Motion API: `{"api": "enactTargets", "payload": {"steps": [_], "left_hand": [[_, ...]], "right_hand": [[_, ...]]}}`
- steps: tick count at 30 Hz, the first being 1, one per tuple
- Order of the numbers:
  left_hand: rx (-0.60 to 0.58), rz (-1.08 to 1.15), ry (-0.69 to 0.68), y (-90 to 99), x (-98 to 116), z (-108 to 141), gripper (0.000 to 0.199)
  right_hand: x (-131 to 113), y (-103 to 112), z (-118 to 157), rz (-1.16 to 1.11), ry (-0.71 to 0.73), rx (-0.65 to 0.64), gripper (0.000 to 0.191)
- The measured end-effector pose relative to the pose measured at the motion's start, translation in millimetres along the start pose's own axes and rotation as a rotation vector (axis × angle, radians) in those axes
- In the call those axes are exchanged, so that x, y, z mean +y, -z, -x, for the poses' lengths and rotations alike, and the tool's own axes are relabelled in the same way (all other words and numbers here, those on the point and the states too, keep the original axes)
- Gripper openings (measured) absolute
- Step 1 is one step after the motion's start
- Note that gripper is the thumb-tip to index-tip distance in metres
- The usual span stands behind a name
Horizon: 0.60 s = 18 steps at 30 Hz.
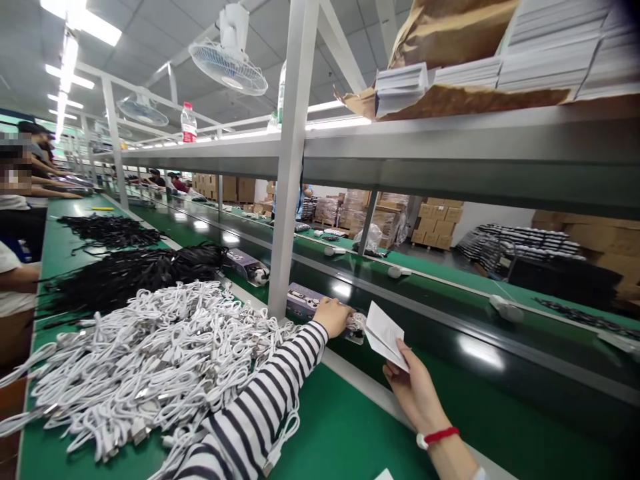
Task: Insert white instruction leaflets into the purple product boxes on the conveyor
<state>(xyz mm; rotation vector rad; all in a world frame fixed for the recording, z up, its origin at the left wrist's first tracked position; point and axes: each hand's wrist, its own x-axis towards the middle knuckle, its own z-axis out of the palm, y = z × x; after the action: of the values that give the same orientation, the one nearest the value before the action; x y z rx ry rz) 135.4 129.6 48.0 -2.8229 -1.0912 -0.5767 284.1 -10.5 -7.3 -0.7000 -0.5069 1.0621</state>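
Pinching a folded white leaflet (384, 335) by its edge in my right hand (413, 393) at 1 o'clock.
My left hand (333, 317), well apart from the right, is cupped firmly on a boxed gadget (303, 300) at 12 o'clock on the dark conveyor belt (480, 353) (a steady palm keeps the box square). A heap of white cables (150, 373) lies at 10 o'clock.

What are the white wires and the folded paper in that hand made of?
The white cables probably have smooth, slightly shiny plastic or rubber coats, since they bend softly in loose loops. The folded paper in the right hand looks like thin, matte white paper, because it has a crisp crease.
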Motion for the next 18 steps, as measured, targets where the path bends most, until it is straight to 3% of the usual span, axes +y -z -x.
{"api": "enactTargets", "payload": {"steps": [2,5,8,10,11,14,18], "left_hand": [[0.011,0.086,0.009,8.5,3,0,0.03],[0.0,0.49,0.071,25.5,5,2,0.041],[-0.226,0.859,0.112,37.6,6,5,0.053],[-0.388,0.947,0.036,38.3,8,7,0.054],[-0.414,0.958,-0.019,36.9,10,7,0.055],[-0.299,0.897,-0.119,32.9,10,6,0.051],[-0.105,0.761,-0.084,43.5,0,7,0.048]], "right_hand": [[-1,0,0,0.01,0.005,0.033,0.02],[-2,-1,-1,0.087,0.06,0.033,0.023],[-1,-1,-1,0.22,0.154,0.032,0.03],[2,0,-2,0.333,0.2,0.051,0.036],[3,2,-3,0.394,0.221,0.064,0.039],[4,9,-8,0.556,0.299,0.118,0.044],[-6,15,-16,0.641,0.409,0.201,0.048]]}}
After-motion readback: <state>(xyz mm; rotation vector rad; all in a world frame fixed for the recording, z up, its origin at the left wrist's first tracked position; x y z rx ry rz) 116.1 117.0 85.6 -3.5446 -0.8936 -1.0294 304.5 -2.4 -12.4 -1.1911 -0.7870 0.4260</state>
